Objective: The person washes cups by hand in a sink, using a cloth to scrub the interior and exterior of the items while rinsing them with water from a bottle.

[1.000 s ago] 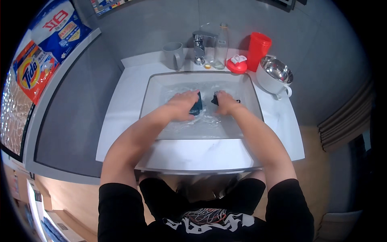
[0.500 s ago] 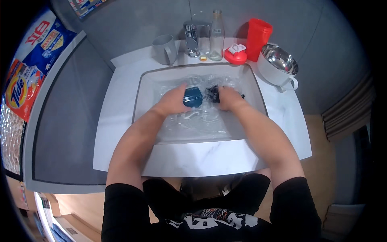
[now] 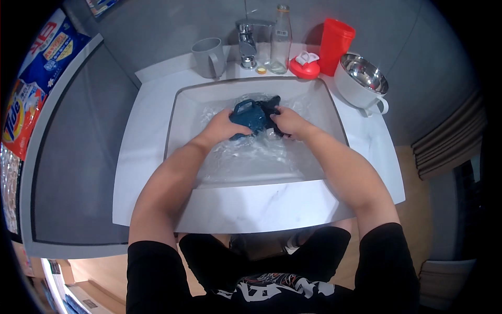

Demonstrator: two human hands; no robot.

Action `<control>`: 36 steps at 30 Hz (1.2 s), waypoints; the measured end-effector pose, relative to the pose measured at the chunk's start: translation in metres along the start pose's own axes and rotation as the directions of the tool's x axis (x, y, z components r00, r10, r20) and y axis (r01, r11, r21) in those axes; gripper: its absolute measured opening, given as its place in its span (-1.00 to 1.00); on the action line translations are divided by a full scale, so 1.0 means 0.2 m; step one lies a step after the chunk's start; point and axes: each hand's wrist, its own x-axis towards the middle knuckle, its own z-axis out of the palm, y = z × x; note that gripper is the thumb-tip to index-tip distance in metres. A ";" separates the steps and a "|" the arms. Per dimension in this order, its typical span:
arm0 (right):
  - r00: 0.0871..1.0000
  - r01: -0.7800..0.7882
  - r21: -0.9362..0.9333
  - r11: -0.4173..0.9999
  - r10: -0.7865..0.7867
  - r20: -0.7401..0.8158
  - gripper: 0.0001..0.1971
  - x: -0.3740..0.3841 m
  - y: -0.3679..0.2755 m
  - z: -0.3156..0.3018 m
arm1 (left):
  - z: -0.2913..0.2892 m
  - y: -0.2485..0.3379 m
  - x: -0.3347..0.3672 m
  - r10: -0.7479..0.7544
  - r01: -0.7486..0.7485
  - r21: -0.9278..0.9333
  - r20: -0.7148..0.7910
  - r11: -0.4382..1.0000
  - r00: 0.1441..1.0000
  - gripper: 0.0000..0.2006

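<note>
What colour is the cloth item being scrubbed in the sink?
Dark teal-blue cloth item, darker, nearly black, toward the right hand; seen in the head view.

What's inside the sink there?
The sink holds rippling water and a dark blue cloth item, gripped by the left hand and the right hand. The hands and the ripples hide part of the cloth and the drain.

Lighting: bright, even, from above me. Glare on water in my sink [image 3: 314, 193] and steel bowl [image 3: 361, 78]. Edges: fisheye bending, black vignette corners.
</note>
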 end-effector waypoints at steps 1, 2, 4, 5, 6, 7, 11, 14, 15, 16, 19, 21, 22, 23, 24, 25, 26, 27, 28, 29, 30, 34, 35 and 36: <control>0.997 -0.058 0.066 0.996 0.055 0.046 -0.63 -0.01 -0.02 0.02 | 0.02 -0.06 0.04 0.000 0.000 -0.002 -0.005 1.000 1.000 -0.20; 0.969 0.233 -0.142 0.962 -0.242 -0.050 -0.63 0.01 -0.01 0.05 | 0.05 -0.15 0.10 0.024 -0.025 -0.088 -0.009 0.996 1.000 -0.22; 0.859 0.463 -0.379 0.801 -0.512 -0.034 -0.64 0.01 -0.02 0.10 | 0.06 -0.19 0.13 0.047 -0.049 -0.182 -0.016 0.982 0.999 -0.24; 0.861 0.455 -0.390 0.801 -0.508 -0.038 -0.64 -0.02 -0.02 0.10 | 0.09 -0.14 0.11 0.024 -0.029 -0.139 -0.035 0.990 0.999 -0.23; 0.833 0.511 -0.416 0.752 -0.553 0.025 -0.64 -0.06 -0.01 0.12 | 0.09 -0.11 0.09 -0.006 0.001 -0.089 -0.059 0.996 0.998 -0.22; 0.801 0.565 -0.438 0.699 -0.592 0.088 -0.64 -0.08 -0.01 0.15 | 0.09 -0.09 0.07 -0.007 0.001 -0.092 -0.060 0.996 0.998 -0.22; 0.864 0.499 -0.567 0.655 -0.430 0.263 -0.47 -0.18 -0.10 0.18 | 0.08 -0.08 0.04 0.192 -0.191 0.038 -0.049 0.981 0.980 -0.30; 0.936 0.339 -0.719 0.606 -0.296 0.191 -0.43 -0.24 -0.15 0.10 | 0.05 -0.07 0.02 0.206 -0.205 0.044 -0.035 0.978 0.978 -0.28; 0.952 0.276 -0.758 0.592 -0.279 0.129 -0.44 -0.24 -0.15 0.07 | 0.04 -0.06 0.02 0.182 -0.179 0.065 -0.037 0.982 0.983 -0.27; 0.964 0.238 -0.753 0.614 -0.243 0.107 -0.43 -0.23 -0.15 0.05 | 0.04 -0.05 0.02 0.156 -0.153 0.086 -0.039 0.985 0.987 -0.25; 0.967 0.195 -0.754 0.627 -0.251 0.042 -0.41 -0.18 -0.10 0.06 | 0.03 0.00 0.05 -0.032 0.033 -0.009 0.030 0.999 0.999 -0.17; 0.934 0.319 -0.707 0.632 -0.338 0.119 -0.41 -0.14 -0.08 0.09 | 0.05 -0.08 0.10 -0.033 0.037 0.073 -0.055 0.997 0.998 -0.12; 0.887 0.436 -0.646 0.627 -0.419 0.192 -0.41 -0.12 -0.06 0.10 | 0.05 -0.12 0.11 -0.097 0.095 -0.087 -0.016 0.992 0.995 -0.18; 0.888 0.435 -0.646 0.628 -0.417 0.192 -0.41 -0.13 -0.06 0.10 | 0.05 -0.11 0.10 -0.155 0.159 -0.241 0.036 0.957 0.987 -0.24; 0.859 0.498 -0.610 0.616 -0.446 0.251 -0.45 -0.14 -0.05 0.09 | 0.04 -0.10 0.09 -0.188 0.214 -0.318 0.111 0.923 0.976 -0.22; 0.826 0.558 -0.570 0.603 -0.474 0.307 -0.49 -0.15 -0.05 0.08 | 0.04 -0.09 0.08 -0.187 0.214 -0.319 0.114 0.923 0.976 -0.22; 0.827 0.555 -0.570 0.606 -0.471 0.306 -0.49 -0.16 -0.05 0.09 | 0.04 -0.08 0.07 -0.185 0.211 -0.357 0.107 0.910 0.977 -0.23; 0.874 0.467 -0.594 0.655 -0.446 0.195 -0.48 -0.16 -0.06 0.10 | 0.05 -0.07 0.07 -0.183 0.208 -0.394 0.100 0.895 0.978 -0.23; 0.907 0.374 -0.607 0.702 -0.413 0.081 -0.46 -0.17 -0.06 0.10 | 0.06 -0.08 0.07 -0.183 0.210 -0.394 0.105 0.895 0.977 -0.23; 0.906 0.375 -0.606 0.701 -0.415 0.081 -0.46 -0.18 -0.07 0.09 | 0.04 -0.09 0.06 -0.150 0.202 -0.406 0.155 0.891 0.976 -0.25; 0.959 0.257 -0.676 0.691 -0.270 0.088 -0.45 -0.18 -0.10 0.07 | 0.03 -0.10 0.06 -0.116 0.194 -0.419 0.205 0.887 0.972 -0.25; 0.988 0.142 -0.750 0.646 -0.142 0.065 -0.40 -0.11 -0.01 0.03 | 0.07 -0.21 0.17 -0.168 0.151 -0.334 -0.025 0.930 0.985 -0.28; 0.982 0.128 -0.757 0.640 -0.191 0.004 -0.39 -0.11 0.03 0.03 | 0.09 -0.20 0.15 0.107 -0.141 -0.109 -0.268 0.984 0.957 -0.32; 0.982 0.124 -0.758 0.640 -0.186 0.004 -0.39 -0.10 0.08 0.04 | 0.11 -0.19 0.14 0.409 -0.369 0.177 -0.423 0.913 0.809 -0.36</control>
